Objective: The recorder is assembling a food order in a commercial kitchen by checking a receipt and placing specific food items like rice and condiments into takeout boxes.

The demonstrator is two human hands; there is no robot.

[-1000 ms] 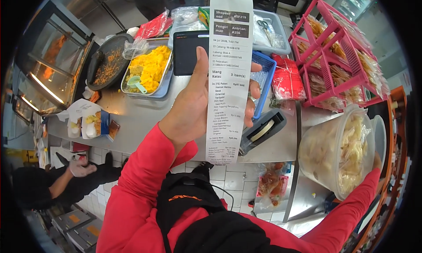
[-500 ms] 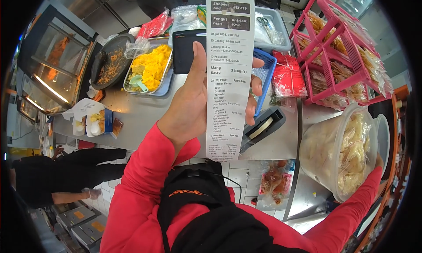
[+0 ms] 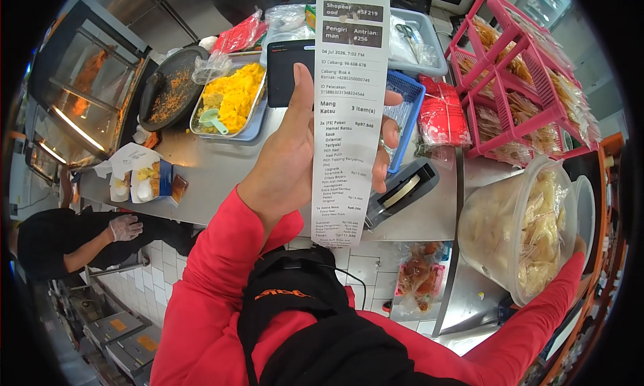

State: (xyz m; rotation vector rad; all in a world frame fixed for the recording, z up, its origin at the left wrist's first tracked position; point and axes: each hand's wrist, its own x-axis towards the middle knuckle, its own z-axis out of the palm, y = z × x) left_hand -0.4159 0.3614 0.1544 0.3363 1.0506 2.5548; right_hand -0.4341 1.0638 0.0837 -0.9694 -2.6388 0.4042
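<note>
The left hand (image 3: 295, 158) pinched a long receipt (image 3: 349, 111) upright (above the steel counter (image 3: 215, 178)); the right hand's grip couldn't be told.

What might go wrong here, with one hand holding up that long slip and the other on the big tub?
The left hand holds the paper slip up before the counter, hiding part of it. The right hand steadies a tilted clear tub of crackers at the counter's edge; if that grip slackens, it may tip or spill.
</note>
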